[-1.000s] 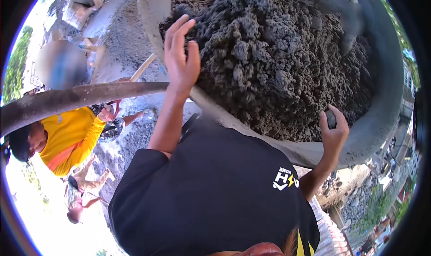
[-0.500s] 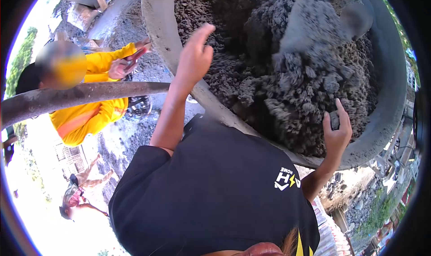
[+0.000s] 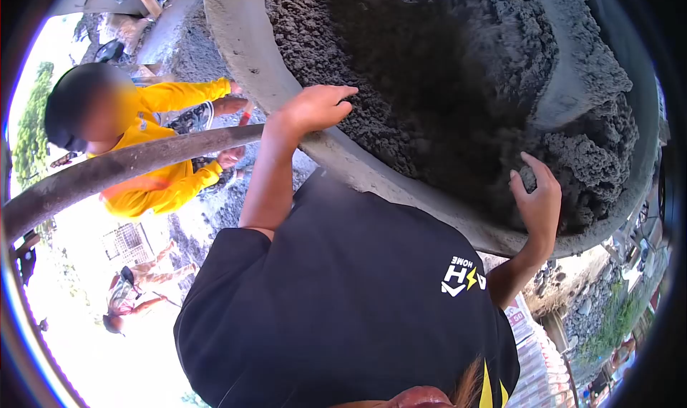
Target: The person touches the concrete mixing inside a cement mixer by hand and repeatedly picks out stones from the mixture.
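Note:
My left hand (image 3: 315, 110) rests by the wrist and palm at the rim of a large concrete mixer drum (image 3: 247, 50). Its fingers stretch over the opening with nothing in them. On the right, my right hand (image 3: 538, 200) reaches inside the rim, thumb and fingers curled around a small grey lump, perhaps a stone (image 3: 528, 179). Wet grey concrete mix (image 3: 315, 36) fills the drum. A mortar-coated blade (image 3: 569, 86) stands in the mix above my right hand. The dark middle of the drum is blurred.
A thick curved metal pipe (image 3: 129, 158) runs in from the left toward the drum. Beyond it, a person in a yellow top (image 3: 143, 150) bends forward. Another person (image 3: 132, 293) is farther off. Stacked bags (image 3: 537, 358) and gravel (image 3: 587, 301) lie at lower right.
My left hand has lowered toward the drum's rim. The blade and the mix around it have shifted right. My right hand stays nearly in place. The person in yellow has moved their arms and head.

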A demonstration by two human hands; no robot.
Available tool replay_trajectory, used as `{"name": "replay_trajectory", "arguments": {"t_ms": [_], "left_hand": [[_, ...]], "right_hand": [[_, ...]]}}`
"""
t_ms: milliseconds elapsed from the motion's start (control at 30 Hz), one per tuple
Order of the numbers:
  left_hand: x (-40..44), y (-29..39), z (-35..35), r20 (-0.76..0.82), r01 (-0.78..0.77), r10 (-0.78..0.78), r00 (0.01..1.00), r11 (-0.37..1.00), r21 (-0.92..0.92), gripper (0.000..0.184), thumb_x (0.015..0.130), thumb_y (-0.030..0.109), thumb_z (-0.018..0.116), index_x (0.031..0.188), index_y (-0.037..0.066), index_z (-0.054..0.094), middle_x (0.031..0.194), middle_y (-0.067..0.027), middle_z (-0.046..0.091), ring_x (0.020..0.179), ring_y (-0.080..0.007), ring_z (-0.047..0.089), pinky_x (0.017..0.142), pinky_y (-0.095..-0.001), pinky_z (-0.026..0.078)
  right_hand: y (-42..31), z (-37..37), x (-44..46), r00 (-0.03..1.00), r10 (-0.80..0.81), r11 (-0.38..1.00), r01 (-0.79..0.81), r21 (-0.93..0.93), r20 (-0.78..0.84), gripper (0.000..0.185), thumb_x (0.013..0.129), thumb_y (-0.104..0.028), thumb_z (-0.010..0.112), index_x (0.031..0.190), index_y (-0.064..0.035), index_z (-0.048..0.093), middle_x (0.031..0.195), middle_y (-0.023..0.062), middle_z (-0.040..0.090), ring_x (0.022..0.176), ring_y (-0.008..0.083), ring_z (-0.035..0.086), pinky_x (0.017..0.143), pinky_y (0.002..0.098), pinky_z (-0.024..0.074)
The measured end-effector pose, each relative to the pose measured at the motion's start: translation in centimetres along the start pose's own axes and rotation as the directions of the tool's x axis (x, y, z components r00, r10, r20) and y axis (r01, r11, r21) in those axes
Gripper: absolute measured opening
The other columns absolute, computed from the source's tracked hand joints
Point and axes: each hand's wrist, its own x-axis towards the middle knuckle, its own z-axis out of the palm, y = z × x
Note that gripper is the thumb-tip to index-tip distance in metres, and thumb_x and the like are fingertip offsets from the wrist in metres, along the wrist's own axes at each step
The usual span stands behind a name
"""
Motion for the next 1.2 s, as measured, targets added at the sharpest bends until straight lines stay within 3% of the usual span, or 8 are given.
{"name": "replay_trajectory", "arguments": {"t_ms": [233, 567, 767, 800, 900, 1033, 1100, 1200], "left_hand": [[1.2, -1.0, -0.8, -0.01, 0.018, -0.019, 1.0, 0.999, -0.047, 0.049, 0.092, 0.018, 0.044, 0.139, 0.006, 0.052, 0.135, -0.02, 0.057, 0.127, -0.0351, 0.051, 0.109, -0.0391, 0.039], [0.1, -0.3, -2.3, 0.11, 0.071, -0.068, 0.992, 0.997, -0.019, 0.049, 0.093, 0.018, 0.044, 0.139, 0.005, 0.051, 0.135, -0.0213, 0.056, 0.125, -0.0364, 0.053, 0.107, -0.0387, 0.04], [-0.2, 1.3, -3.1, 0.117, -0.155, 0.14, 0.983, 0.979, 0.13, 0.049, 0.092, 0.019, 0.046, 0.138, 0.004, 0.051, 0.14, -0.0206, 0.053, 0.128, -0.0358, 0.051, 0.109, -0.0396, 0.039], [0.2, 3.5, -3.7, 0.195, -0.166, 0.126, 0.973, 0.964, 0.207, 0.049, 0.091, 0.019, 0.047, 0.137, 0.004, 0.052, 0.141, -0.0201, 0.052, 0.127, -0.0356, 0.051, 0.109, -0.0407, 0.039], [2.8, 9.3, -4.0, 0.461, -0.281, 0.059, 0.885, 0.859, 0.429, 0.051, 0.087, 0.018, 0.049, 0.135, 0.003, 0.053, 0.14, -0.0185, 0.053, 0.126, -0.0348, 0.053, 0.107, -0.0432, 0.042], [10.3, 11.4, 3.4, 0.766, -0.514, 0.052, 0.64, 0.771, 0.376, 0.047, 0.081, 0.02, 0.057, 0.127, 0.01, 0.063, 0.131, -0.0156, 0.059, 0.12, -0.0312, 0.057, 0.098, -0.0443, 0.048], [13.5, 11.6, 7.9, 0.844, -0.595, 0.003, 0.537, 0.71, 0.376, 0.043, 0.079, 0.025, 0.06, 0.12, 0.015, 0.068, 0.13, -0.0151, 0.059, 0.119, -0.0317, 0.057, 0.095, -0.0455, 0.05], [16.1, 9.2, 14.6, 0.835, -0.686, 0.077, 0.544, 0.615, 0.39, 0.042, 0.077, 0.03, 0.062, 0.116, 0.017, 0.07, 0.127, -0.0156, 0.061, 0.118, -0.0342, 0.057, 0.092, -0.0459, 0.051]], "right_hand": [[-1.3, -0.4, 1.4, 0.999, -0.008, 0.999, 0.007, 0.032, 0.031, 0.032, 0.081, -0.012, 0.07, 0.112, -0.0023, 0.067, 0.104, 0.0178, 0.069, 0.094, 0.0351, 0.067, 0.084, 0.0378, 0.0521], [-2.3, 0.0, 1.1, 1.0, 0.004, 0.999, -0.004, 0.041, 0.004, 0.032, 0.082, -0.013, 0.07, 0.113, -0.0047, 0.067, 0.099, 0.016, 0.068, 0.087, 0.0334, 0.067, 0.078, 0.0368, 0.0524], [-2.9, 0.1, 0.7, 1.0, -0.019, 1.0, 0.019, 0.014, -0.009, 0.033, 0.082, -0.013, 0.071, 0.114, -0.0054, 0.067, 0.099, 0.0147, 0.068, 0.087, 0.0323, 0.067, 0.078, 0.0366, 0.0522], [-2.9, 0.1, 0.7, 1.0, -0.018, 1.0, 0.018, 0.005, -0.001, 0.034, 0.082, -0.013, 0.071, 0.114, -0.0056, 0.066, 0.1, 0.0142, 0.068, 0.087, 0.032, 0.067, 0.078, 0.0364, 0.0522], [-3.5, 0.4, 0.6, 0.997, -0.078, 0.997, 0.078, 0.021, 0.007, 0.034, 0.082, -0.014, 0.071, 0.114, -0.006, 0.067, 0.101, 0.0138, 0.068, 0.088, 0.0318, 0.067, 0.078, 0.0363, 0.0522], [-3.7, 0.4, 0.5, 0.999, -0.041, 0.998, 0.04, 0.044, 0.024, 0.033, 0.081, -0.014, 0.071, 0.113, -0.0065, 0.067, 0.101, 0.0135, 0.068, 0.088, 0.0325, 0.066, 0.078, 0.0371, 0.0522], [-3.4, 0.4, 0.4, 0.998, -0.066, 0.998, 0.066, 0.014, 0.015, 0.033, 0.081, -0.015, 0.071, 0.113, -0.0066, 0.066, 0.1, 0.0132, 0.068, 0.088, 0.0333, 0.066, 0.077, 0.0383, 0.0523], [-3.5, 0.4, 0.4, 0.997, -0.073, 0.997, 0.073, 0.021, -0.006, 0.032, 0.081, -0.015, 0.071, 0.112, -0.006, 0.066, 0.098, 0.0129, 0.067, 0.088, 0.0338, 0.066, 0.077, 0.0396, 0.0523]]}}
